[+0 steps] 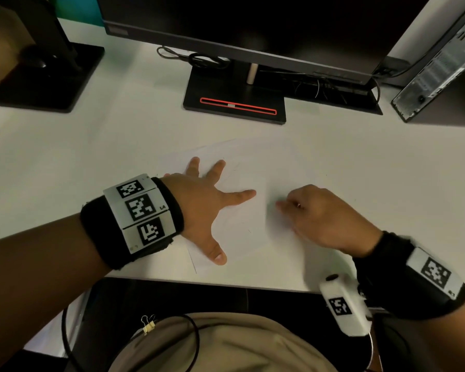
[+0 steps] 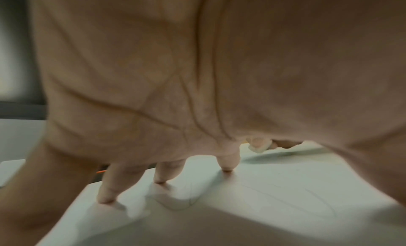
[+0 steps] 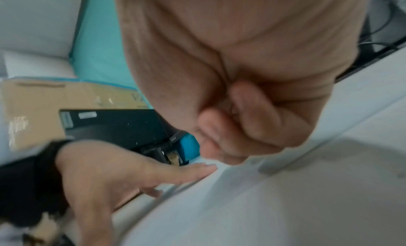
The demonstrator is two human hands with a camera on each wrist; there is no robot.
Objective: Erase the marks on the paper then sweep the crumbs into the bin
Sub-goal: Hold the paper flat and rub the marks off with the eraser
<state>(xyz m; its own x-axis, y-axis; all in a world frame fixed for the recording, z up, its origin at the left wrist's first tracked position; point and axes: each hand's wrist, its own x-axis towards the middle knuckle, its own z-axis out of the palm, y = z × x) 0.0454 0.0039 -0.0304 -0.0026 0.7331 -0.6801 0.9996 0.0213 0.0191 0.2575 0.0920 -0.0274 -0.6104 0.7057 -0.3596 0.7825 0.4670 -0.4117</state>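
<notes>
Spread flat, the left hand (image 1: 202, 208) pins the paper (image 1: 253, 232) at six o'clock on the desk (image 1: 91, 146), while the right hand (image 1: 322, 216) pinches a small eraser (image 2: 258, 144); hard rubbing could crumple the sheet.

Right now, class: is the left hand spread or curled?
Spread: the left hand lies on the paper, fingers straight and apart.
</notes>
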